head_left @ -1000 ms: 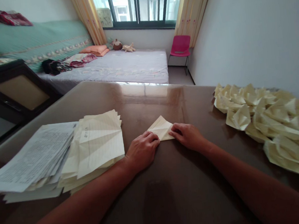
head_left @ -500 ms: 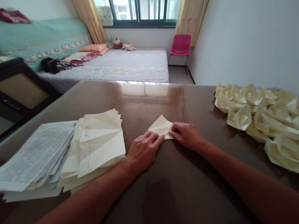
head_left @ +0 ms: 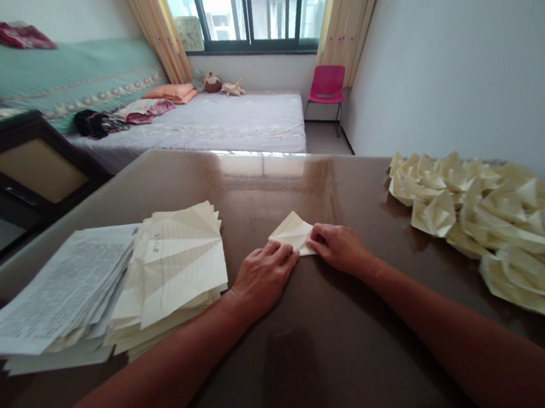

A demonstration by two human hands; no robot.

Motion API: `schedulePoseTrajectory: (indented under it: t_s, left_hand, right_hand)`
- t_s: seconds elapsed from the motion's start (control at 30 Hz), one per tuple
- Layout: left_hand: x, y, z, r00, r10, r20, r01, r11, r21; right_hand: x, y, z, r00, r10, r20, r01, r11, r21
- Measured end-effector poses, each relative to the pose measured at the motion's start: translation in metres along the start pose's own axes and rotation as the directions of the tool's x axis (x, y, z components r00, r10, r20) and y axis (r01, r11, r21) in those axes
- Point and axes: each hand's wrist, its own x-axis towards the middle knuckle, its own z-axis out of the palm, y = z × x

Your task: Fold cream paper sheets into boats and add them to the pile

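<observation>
A small cream sheet of paper (head_left: pixel 292 226), folded into a diamond-like shape with creases, lies on the brown table between my hands. My left hand (head_left: pixel 264 271) holds down its lower left edge, fingers bent together and thumb along the bottom. At the right corner, my right hand (head_left: pixel 338 246) pinches the paper between thumb and curled fingers. The right corner is hidden under those fingers. To the left of my left hand is a stack of lined cream sheets (head_left: pixel 185 258), the top one creased.
Printed white sheets (head_left: pixel 61 284) are stacked at the far left. Many folded cream paper pieces (head_left: pixel 497 206) are heaped along the right side of the glossy table (head_left: pixel 271 191). Beyond it are a bed (head_left: pixel 244 119), a pink chair (head_left: pixel 327 84) and a dark cabinet (head_left: pixel 37 167).
The camera view has shifted slightly. Both hands keep their places on the folded paper, with hardly any visible finger movement.
</observation>
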Motion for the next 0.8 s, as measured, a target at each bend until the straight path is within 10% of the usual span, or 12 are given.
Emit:
schedulePoseTrajectory:
  t_s: [0.3,0.43,0.57,0.8]
  left_hand:
    - [0.004,-0.003,0.001,0.997,0.059,0.051,-0.058,0.998,-0.017]
    - [0.005,-0.003,0.000,0.996,0.062,0.059,-0.062,0.998,-0.004]
    - [0.005,-0.002,0.001,0.997,0.056,0.060,-0.056,0.998,0.005]
    - [0.005,-0.001,-0.001,0.995,0.047,0.091,-0.047,0.999,0.005]
  right_hand:
    - [-0.003,-0.001,0.002,1.000,-0.003,-0.019,0.003,1.000,-0.009]
    - [-0.007,-0.003,-0.009,0.980,-0.186,-0.064,0.182,0.981,-0.072]
    - [-0.011,-0.006,-0.025,0.927,-0.357,0.120,0.375,0.903,-0.209]
    - [-0.029,-0.029,-0.044,0.910,-0.297,0.288,0.396,0.828,-0.396]
